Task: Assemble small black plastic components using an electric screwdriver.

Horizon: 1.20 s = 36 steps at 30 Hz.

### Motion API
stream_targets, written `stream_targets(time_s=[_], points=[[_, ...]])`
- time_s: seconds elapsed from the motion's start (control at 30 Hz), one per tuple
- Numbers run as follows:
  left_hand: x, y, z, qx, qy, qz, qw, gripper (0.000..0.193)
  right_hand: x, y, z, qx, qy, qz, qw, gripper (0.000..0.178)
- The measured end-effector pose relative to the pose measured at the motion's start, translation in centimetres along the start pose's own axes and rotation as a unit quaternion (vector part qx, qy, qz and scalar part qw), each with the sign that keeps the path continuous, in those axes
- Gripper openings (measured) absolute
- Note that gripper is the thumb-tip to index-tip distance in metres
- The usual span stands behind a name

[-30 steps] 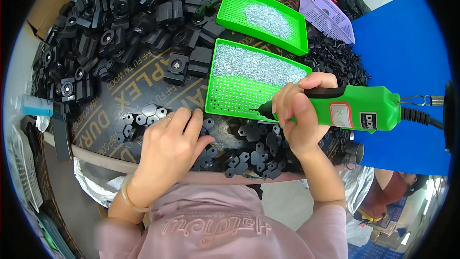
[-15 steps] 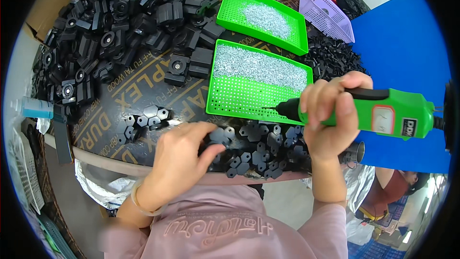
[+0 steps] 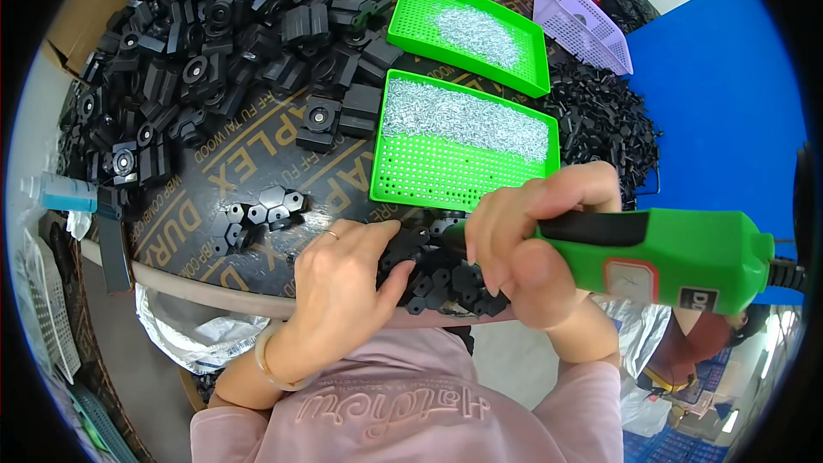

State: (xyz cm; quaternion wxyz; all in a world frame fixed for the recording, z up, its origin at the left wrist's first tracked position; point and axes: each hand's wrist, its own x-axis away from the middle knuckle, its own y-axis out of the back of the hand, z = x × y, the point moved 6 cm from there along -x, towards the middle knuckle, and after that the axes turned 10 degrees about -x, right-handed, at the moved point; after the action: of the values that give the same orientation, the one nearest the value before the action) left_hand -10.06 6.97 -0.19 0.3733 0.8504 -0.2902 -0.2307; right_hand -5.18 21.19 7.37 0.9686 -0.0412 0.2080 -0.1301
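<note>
My right hand (image 3: 542, 240) is wrapped around a green electric screwdriver (image 3: 703, 249) with a black trigger strip. It lies nearly level, its nose pointing left toward my left hand; the tip is hidden behind my right fingers. Between the thumb and fingers of my left hand (image 3: 343, 279) is a small black plastic part (image 3: 403, 249), partly covered. Close to both hands, more black hexagon-ended parts (image 3: 437, 291) lie along the table's near edge. To the left sits another small group of these parts (image 3: 270, 206). I cannot tell whether the screwdriver touches the held part.
Just beyond my hands stands a green perforated tray (image 3: 429, 180) of small silver screws (image 3: 471, 116), with a second green tray (image 3: 407, 21) behind. Black blocks (image 3: 223, 26) heap up at far left, small black pieces (image 3: 604, 111) at right. A lilac basket (image 3: 583, 30) stands behind.
The screwdriver has come left and toward me, from above the near tray's edge to beside the held part. My left hand has shifted slightly right, still with the black part.
</note>
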Motion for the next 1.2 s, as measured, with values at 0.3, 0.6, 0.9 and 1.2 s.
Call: stream_targets(time_s=[0.3,0.6,0.9,1.2], points=[[0.0,-0.2,-0.1,-0.008,-0.007,-0.023,1.000,0.033,-0.2,-0.3,-1.7,0.012,-0.017,0.044,0.999,0.033],[0.1,-0.6,-0.2,-0.036,-0.006,-0.017,0.999,0.034,-0.7,-0.3,-2.4,0.048,-0.027,0.084,0.995,0.030],[0.3,-0.5,-0.7,-0.058,-0.023,-0.040,0.997,0.036,-0.3,-0.6,-2.4,0.021,-0.022,0.079,0.996,0.027],[0.0,1.1,-0.6,-0.040,0.014,-0.041,0.998,0.046,-2.0,3.2,-1.6,0.010,0.075,-0.079,0.994,0.029]])
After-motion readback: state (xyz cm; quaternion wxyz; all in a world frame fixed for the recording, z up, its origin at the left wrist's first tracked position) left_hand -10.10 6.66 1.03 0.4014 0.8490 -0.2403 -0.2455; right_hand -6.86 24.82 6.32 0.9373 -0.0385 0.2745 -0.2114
